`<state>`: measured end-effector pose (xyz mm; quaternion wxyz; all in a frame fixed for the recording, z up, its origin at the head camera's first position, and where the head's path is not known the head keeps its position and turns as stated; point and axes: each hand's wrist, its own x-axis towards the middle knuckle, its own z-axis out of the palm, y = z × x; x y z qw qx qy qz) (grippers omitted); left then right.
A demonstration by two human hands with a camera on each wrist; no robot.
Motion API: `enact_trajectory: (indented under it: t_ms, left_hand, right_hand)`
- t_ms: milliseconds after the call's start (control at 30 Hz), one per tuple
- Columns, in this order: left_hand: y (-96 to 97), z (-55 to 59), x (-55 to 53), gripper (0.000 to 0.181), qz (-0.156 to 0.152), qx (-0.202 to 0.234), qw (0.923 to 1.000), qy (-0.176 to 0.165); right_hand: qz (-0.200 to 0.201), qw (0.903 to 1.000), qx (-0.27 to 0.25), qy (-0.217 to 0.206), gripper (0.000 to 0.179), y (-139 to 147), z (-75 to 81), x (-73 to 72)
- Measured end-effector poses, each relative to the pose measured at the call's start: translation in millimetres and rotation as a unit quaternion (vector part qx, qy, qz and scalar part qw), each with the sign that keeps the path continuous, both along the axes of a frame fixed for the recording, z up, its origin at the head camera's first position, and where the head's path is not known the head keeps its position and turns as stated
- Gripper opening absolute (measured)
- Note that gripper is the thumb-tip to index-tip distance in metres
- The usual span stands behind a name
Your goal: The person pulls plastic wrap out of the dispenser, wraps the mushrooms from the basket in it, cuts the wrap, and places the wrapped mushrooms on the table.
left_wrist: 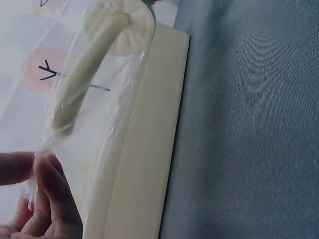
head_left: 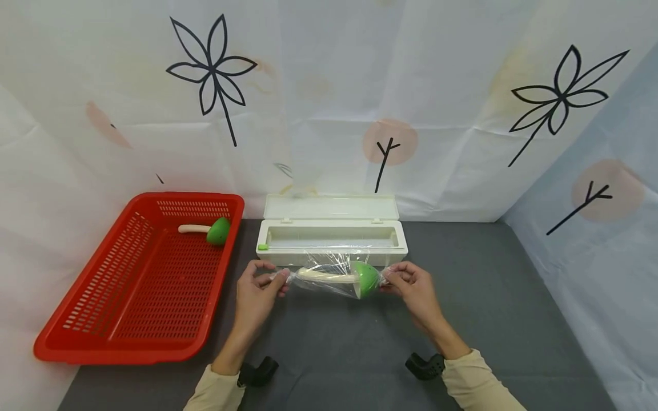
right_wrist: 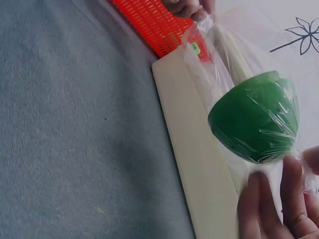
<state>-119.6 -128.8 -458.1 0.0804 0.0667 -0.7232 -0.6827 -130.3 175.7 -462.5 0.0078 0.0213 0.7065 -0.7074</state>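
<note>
A toy mushroom (head_left: 366,278) with a green cap and pale stem is wrapped in clear plastic wrap (head_left: 329,290), lying sideways between both hands. My left hand (head_left: 255,291) pinches the twisted wrap at the stem end. At the cap end, my right hand (head_left: 413,288) pinches the other gathered tail of wrap. In the left wrist view the stem (left_wrist: 84,74) shows through the film, its tip close to the fingers. The right wrist view shows the green cap (right_wrist: 256,117) under tight, creased film. Just behind the mushroom stands a cream wrap dispenser box (head_left: 331,258), lid raised.
To the left sits a red plastic basket (head_left: 213,311) holding another green-capped mushroom (head_left: 218,231). The dispenser has a small green slider (head_left: 263,247) at its front left. A grey cloth (head_left: 334,354) covers the table, and a patterned white curtain (head_left: 319,85) hangs behind.
</note>
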Motion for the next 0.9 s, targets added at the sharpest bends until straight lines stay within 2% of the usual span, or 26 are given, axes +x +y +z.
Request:
enact_trajectory:
  t_ms: [167,267,467,567,700,800,900]
  left_hand:
    - [3.5,-4.4,-2.8,0.032,0.023,0.031,0.9988,-0.032]
    - [5.2,-8.3,-3.5,0.032,0.034,0.047,0.9976,-0.036]
    - [12.0,-13.2,-5.2,0.032,0.035,0.080,0.9961,0.012]
    - [15.9,-13.6,-6.7,0.043,0.031,0.082,0.9955,0.037]
    - [20.6,-12.9,-8.0,0.053,0.044,0.098,0.9925,0.059]
    - [23.6,-13.9,-8.5,0.047,0.064,0.091,0.9910,0.075]
    - [26.6,-15.3,-8.5,0.031,0.065,0.068,0.9902,0.103]
  right_hand:
    - [-0.021,0.9990,-0.022,-0.032,0.011,-4.1,-2.9,-1.4]
    - [-0.021,0.9976,-0.052,-0.041,0.010,-5.7,-5.0,-2.6]
    - [-0.023,0.9966,-0.070,-0.035,0.013,-7.4,-8.8,-5.0]
    - [-0.028,0.9970,-0.064,-0.034,0.013,-7.6,-10.2,-6.0]
    - [-0.039,0.9968,-0.061,-0.032,0.016,-7.8,-12.2,-6.9]
    - [-0.050,0.9968,-0.058,-0.024,0.023,-8.3,-13.1,-7.0]
    - [-0.059,0.9967,-0.055,-0.010,0.022,-9.4,-13.2,-6.7]
